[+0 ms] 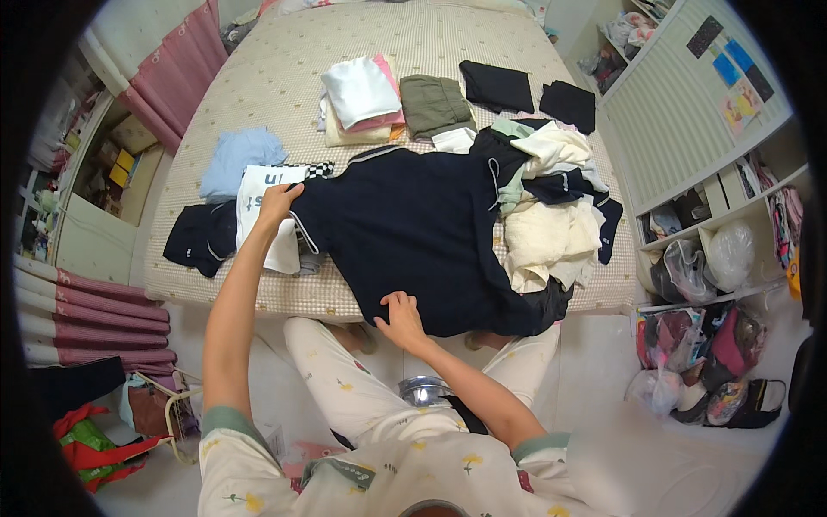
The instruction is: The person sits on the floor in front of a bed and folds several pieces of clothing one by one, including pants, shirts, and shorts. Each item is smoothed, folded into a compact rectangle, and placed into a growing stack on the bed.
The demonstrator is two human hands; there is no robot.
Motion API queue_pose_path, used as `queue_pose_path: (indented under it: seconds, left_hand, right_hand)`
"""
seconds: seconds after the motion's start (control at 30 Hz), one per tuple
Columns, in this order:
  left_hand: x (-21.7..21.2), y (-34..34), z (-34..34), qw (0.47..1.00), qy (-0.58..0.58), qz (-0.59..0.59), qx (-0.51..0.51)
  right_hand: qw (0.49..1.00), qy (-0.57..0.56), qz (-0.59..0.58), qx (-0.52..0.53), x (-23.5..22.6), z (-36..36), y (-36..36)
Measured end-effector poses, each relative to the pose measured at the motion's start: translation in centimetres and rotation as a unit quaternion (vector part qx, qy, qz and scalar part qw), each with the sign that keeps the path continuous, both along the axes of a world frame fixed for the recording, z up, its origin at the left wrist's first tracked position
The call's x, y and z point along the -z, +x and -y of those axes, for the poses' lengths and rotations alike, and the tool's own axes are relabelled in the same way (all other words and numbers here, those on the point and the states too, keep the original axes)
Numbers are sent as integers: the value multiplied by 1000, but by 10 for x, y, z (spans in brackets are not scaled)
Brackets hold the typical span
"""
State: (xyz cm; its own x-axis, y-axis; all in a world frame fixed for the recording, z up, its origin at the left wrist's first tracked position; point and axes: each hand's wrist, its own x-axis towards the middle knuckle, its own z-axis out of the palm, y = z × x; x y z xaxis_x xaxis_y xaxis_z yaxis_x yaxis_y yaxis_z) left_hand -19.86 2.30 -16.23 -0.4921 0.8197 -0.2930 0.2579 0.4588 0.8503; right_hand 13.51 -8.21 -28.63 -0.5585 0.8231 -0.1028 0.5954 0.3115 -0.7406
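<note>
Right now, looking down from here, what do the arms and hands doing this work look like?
They are a person's, not a machine's. The left hand and right hand are bare, as are the forearms up to short, loose cream sleeves with yellow flowers and plain green cuffs.

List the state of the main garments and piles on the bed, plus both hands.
Navy shirt: spread out
Left hand: at shirt's sleeve, grip unclear
Right hand: on shirt's lower edge, fingers bent
White-topped stack: folded
Olive garment: folded
Larger black garment: folded
Smaller black garment: folded
Light blue garment: folding unclear
White printed garment: partly covered
Dark garment at left: partly covered
Mixed pile at right: crumpled, unfolded
</note>
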Motion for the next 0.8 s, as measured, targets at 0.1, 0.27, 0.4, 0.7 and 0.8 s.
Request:
queue_pose_path:
  seconds: [0.1,0.27,0.4,0.7,0.8]
  left_hand:
    - [-36,32,3,987,23,157,33]
    - [-87,111,18,928,111,346,76]
    - [-137,113,27,933,195,293,73]
    - [-222,73,74,924,307,226,-21]
    - [-266,75,79,904,379,200,-3]
  right_hand:
    - [980,-42,11,193,-27,10,-33]
    - [901,-22,-54,430,-43,-10,-100]
    - [920,3,-108,376,-34,-64,-37]
    - [924,251,-51,283,-221,-107,176]
    - [912,319,-26,257,-278,-141,231]
